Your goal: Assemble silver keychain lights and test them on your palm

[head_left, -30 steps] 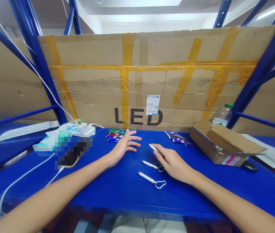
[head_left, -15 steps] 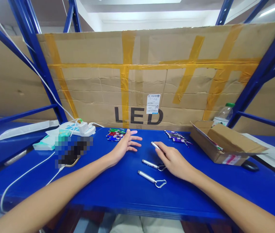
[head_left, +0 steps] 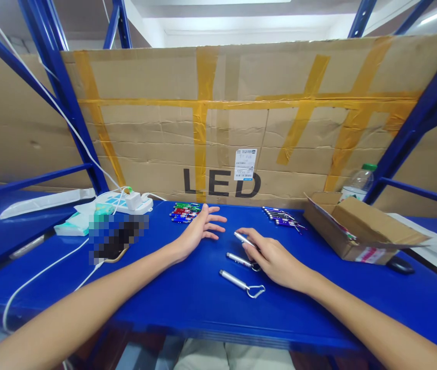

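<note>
My right hand (head_left: 274, 257) is closed on a silver penlight (head_left: 243, 238), whose front end sticks out to the left between thumb and fingers. Just below it lies a second silver penlight (head_left: 239, 260), its clip partly under my hand. A third silver penlight (head_left: 233, 279) with a carabiner rests nearer the table's front. My left hand (head_left: 198, 231) holds nothing, its fingers spread, beside a group of green, red and blue penlights (head_left: 182, 212). Farther right, a row of blue and purple penlights (head_left: 282, 217) lies near the back.
An open cardboard box (head_left: 357, 228) stands on the blue table (head_left: 179, 303) at right, with a black mouse (head_left: 400, 265) and a bottle (head_left: 359, 182) near it. At left are a phone (head_left: 118, 244), a tissue pack (head_left: 74, 223) and a power strip (head_left: 131, 203) with cables.
The silver penlight in my right hand has shifted slightly left and down, and its fingers have moved a little. My left hand looks almost the same.
</note>
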Demonstrator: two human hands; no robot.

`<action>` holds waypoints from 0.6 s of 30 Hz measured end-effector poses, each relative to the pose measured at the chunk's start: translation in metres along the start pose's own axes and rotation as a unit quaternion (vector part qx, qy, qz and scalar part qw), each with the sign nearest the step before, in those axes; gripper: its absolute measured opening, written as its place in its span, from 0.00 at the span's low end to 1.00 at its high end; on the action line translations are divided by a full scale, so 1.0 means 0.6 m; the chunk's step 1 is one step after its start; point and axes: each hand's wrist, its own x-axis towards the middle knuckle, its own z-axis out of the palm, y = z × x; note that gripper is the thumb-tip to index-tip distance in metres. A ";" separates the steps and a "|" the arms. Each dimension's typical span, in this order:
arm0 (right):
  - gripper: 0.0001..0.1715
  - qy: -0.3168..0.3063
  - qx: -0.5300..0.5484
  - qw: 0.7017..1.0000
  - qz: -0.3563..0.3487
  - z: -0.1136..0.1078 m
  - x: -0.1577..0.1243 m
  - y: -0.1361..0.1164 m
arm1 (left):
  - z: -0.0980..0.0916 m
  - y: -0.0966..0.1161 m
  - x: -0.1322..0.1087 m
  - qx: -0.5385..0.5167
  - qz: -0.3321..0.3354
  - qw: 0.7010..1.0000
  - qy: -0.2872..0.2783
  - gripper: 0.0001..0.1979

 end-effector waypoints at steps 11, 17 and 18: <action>0.13 0.014 -0.067 0.997 -0.032 -0.005 0.004 0.003 | -0.002 -0.003 -0.001 0.094 0.052 0.993 -0.039 0.31; 0.07 0.002 -0.073 0.997 -0.005 -0.001 0.005 0.008 | -0.001 -0.005 -0.011 0.214 0.084 0.970 -0.083 0.27; 0.08 0.000 -0.064 0.998 -0.002 -0.002 0.005 0.005 | -0.001 -0.003 -0.014 0.244 0.088 0.961 -0.093 0.25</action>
